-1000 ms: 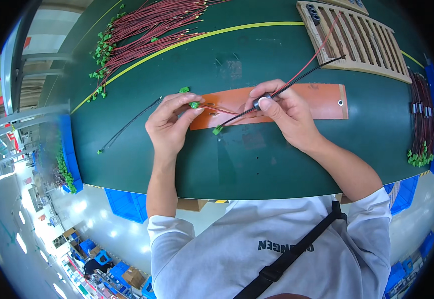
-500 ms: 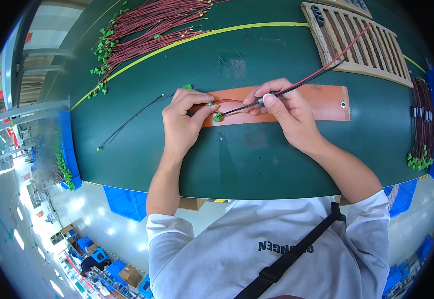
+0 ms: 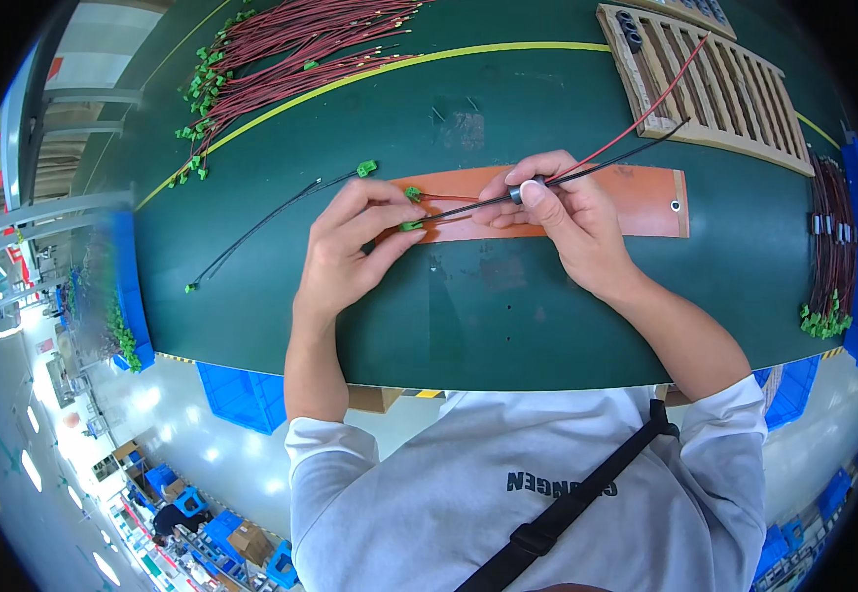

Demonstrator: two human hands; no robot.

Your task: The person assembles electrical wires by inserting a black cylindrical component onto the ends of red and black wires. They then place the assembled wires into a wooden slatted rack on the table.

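Note:
Red and black wires run through a small black ring, apparently a ferrite core (image 3: 526, 190), which my right hand (image 3: 582, 232) pinches between thumb and fingers. To the left, the thumb and fingertips of my left hand (image 3: 342, 249) close on a green connector (image 3: 411, 226) at the end of the black wire. A second green connector (image 3: 413, 194) on the red wire sits just above, beside the left fingers. Under both hands lies an orange strip (image 3: 636, 202). The free wire ends stick out to the upper right.
Black wires with green connectors (image 3: 366, 169) lie left of my left hand. A pile of dark red wires (image 3: 301, 44) covers the far left. At the far right stands a slatted wooden rack (image 3: 710, 89); bundled wires (image 3: 828, 237) lie near the right edge.
My left hand has shifted slightly left and down, its fingers moving from the red wire's connector to the black wire's. My right hand stays at the ring; the free wire ends have spread apart.

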